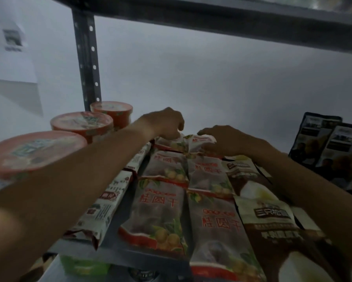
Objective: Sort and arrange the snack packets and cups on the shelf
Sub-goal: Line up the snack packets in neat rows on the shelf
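Both arms reach to the back of the shelf (pixel 118 237). My left hand (pixel 165 123) pinches the top edge of a rear red-and-clear snack packet (pixel 172 143). My right hand (pixel 226 140) lies flat on the neighbouring rear packet (pixel 201 140), fingers curled over its edge. Two rows of the same red packets (pixel 161 210) run toward me, overlapping. Brown-and-white packets (pixel 273 218) lie to their right, white-and-red packets (pixel 108 202) to their left. Three orange lidded cups (pixel 81 123) stand in a line along the left side.
A perforated grey upright (pixel 87 58) stands behind the cups. Another shelf board (pixel 211 15) hangs overhead. Dark upright packets (pixel 330 147) lean at the far right. A green packet (pixel 83 265) shows on the level below. A white wall with paper sheets (pixel 10 49) is behind.
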